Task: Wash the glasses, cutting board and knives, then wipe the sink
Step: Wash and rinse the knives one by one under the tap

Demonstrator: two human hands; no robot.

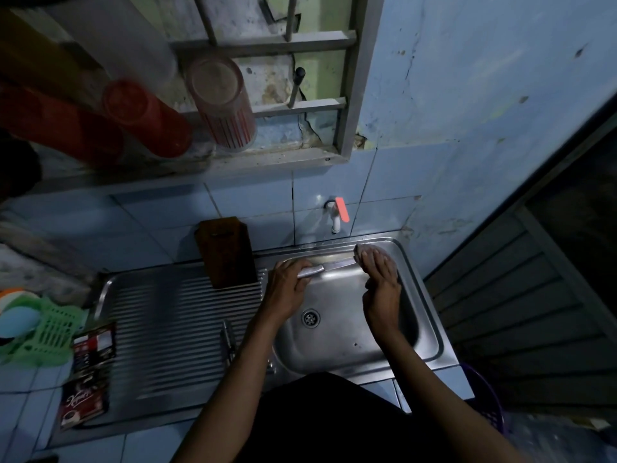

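While hands hold a knife [325,266], the sink [430,315] holds only its drain [311,317]

Counts, whole frame:
- Hands: two, left hand [286,285] and right hand [380,286], centre, over sink.
- Knives: two; one knife [325,266] spanned between hands, second knife [228,339] lay on drainboard, lower centre.
- Cutting board [227,251]: one, centre, stood against tiles.
- Tumblers on ledge, upper left: two clear to see, red tumbler [147,116] and striped tumbler [222,101]; more to left, too blurred to count.
- Tap [336,213]: one.
- Sink [424,295]: one basin, one drain [311,317].
- Green basket [50,332]: one, left edge.
- Sachet strip [87,375]: one, lower left.
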